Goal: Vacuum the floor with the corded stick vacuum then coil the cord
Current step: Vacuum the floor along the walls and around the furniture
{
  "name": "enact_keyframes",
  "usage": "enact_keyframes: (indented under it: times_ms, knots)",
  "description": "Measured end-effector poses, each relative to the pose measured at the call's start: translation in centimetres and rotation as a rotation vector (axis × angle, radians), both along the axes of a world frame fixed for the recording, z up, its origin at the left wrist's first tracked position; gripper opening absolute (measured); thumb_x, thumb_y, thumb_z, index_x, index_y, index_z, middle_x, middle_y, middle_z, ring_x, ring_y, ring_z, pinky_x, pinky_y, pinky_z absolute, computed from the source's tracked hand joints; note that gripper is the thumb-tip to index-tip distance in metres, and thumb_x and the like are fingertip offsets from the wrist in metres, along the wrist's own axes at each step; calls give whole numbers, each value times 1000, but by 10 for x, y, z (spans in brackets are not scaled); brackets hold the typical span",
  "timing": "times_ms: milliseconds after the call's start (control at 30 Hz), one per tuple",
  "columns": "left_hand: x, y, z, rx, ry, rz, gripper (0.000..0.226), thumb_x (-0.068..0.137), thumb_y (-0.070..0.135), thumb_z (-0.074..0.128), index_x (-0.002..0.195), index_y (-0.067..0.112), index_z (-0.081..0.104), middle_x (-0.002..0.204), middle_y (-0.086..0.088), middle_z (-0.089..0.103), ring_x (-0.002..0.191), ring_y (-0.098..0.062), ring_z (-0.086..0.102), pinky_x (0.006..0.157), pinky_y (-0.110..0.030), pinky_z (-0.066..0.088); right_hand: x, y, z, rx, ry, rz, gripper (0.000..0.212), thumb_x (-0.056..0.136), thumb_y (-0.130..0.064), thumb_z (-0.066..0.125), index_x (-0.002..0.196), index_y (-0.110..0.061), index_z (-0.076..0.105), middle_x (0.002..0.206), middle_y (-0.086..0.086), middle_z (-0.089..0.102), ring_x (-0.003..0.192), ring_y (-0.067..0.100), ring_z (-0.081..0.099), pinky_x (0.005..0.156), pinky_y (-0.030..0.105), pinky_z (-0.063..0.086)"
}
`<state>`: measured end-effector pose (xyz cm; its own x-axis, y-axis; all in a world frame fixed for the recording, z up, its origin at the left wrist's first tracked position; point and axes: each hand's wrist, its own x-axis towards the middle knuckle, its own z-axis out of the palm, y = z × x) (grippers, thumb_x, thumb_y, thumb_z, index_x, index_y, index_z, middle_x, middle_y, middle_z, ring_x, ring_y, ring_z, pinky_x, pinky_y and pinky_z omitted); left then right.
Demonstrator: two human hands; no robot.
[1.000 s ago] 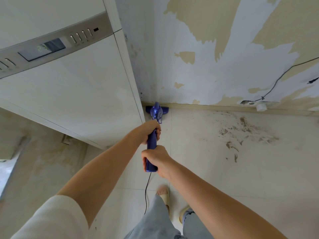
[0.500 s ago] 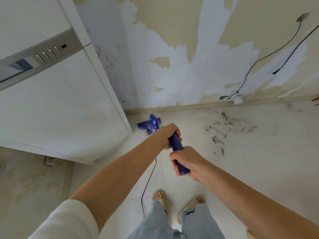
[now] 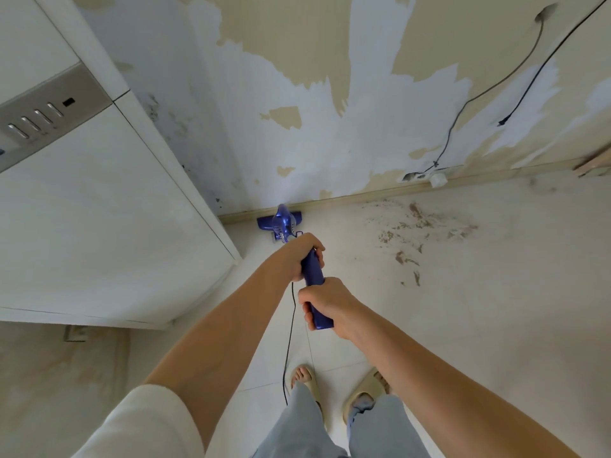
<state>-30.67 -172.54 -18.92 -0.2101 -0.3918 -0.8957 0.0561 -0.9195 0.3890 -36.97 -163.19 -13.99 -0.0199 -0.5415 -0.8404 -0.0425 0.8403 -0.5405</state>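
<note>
Cream floor tiles (image 3: 463, 325) are carrying a brown patch of scattered debris (image 3: 420, 233) well to the right of the blue plastic stick vacuum (image 3: 281, 223), whose head is sitting against the skirting board beside the tall white appliance (image 3: 99, 209). Both hands are clamping its handle: the left hand (image 3: 302, 256) higher, the right hand (image 3: 325, 300) at the end. The thin black cord (image 3: 289, 342) is hanging from the handle toward the sandalled feet, so stepping back is risking a snag or a trip. Swinging the head left is risking a knock on the appliance. No readable writing is showing anywhere.
</note>
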Motion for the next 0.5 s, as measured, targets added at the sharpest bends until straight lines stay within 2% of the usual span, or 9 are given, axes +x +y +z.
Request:
enact_keyframes:
  times_ms: [100,300,500]
  knots:
    - [-7,3,3,-19,-17,-14,28,85,0,52,62,11,42,40,-1,45,51,-12,39,58,-20,37,-8,2,3,2,41,-17,14,77,7,48,70,-6,49,54,6,48,39,12,43,38,19,39]
    - [-32,27,13,10,90,-19,26,88,1,52,66,11,43,41,0,44,50,-13,41,56,-22,39,-35,29,23,-30,73,-25,12,77,7,49,73,-5,50,51,6,48,37,12,43,38,19,39]
    - [-37,39,20,15,102,-18,27,87,0,53,64,10,44,42,0,45,50,-12,42,56,-20,40,-38,39,31,-26,78,-29,12,77,7,49,71,-4,52,51,6,49,40,13,45,39,20,41]
